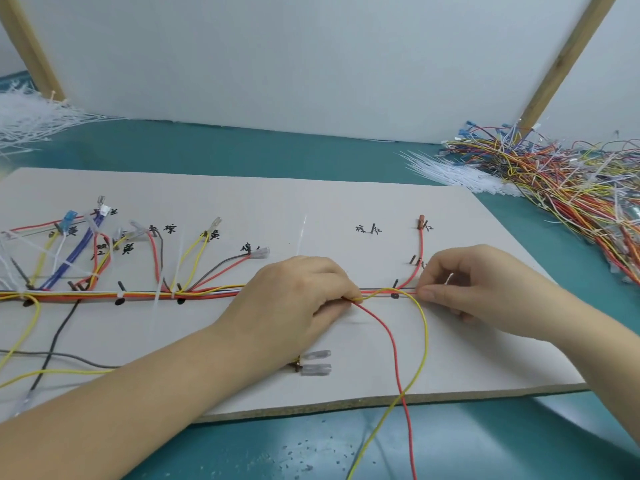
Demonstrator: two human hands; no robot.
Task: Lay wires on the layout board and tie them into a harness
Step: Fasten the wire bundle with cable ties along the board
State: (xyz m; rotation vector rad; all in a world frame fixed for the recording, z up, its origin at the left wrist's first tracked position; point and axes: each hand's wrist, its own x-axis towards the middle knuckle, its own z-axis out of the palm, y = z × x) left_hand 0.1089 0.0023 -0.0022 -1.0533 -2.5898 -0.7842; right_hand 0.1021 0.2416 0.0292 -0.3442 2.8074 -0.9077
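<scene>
Your left hand (304, 292) lies knuckles-up on the layout board (346, 209), fingers curled, and it pinches the wire bundle (138, 295) where the yellow wire (423, 327) and the red wire (388, 336) leave the main line. Your right hand (474, 282) pinches the thin run of wires just right of the small peg (395, 283), and something thin and white, maybe a cable tie, shows between its fingers; I cannot tell for sure.

The risk now is the two loose wires. They cross and hang over the board edge toward the surface (242, 452), so their weight can pull them out of your pinch. If you tie here too early, the yellow loop can be caught outside the harness, or the red one on the wrong side of the peg.
</scene>
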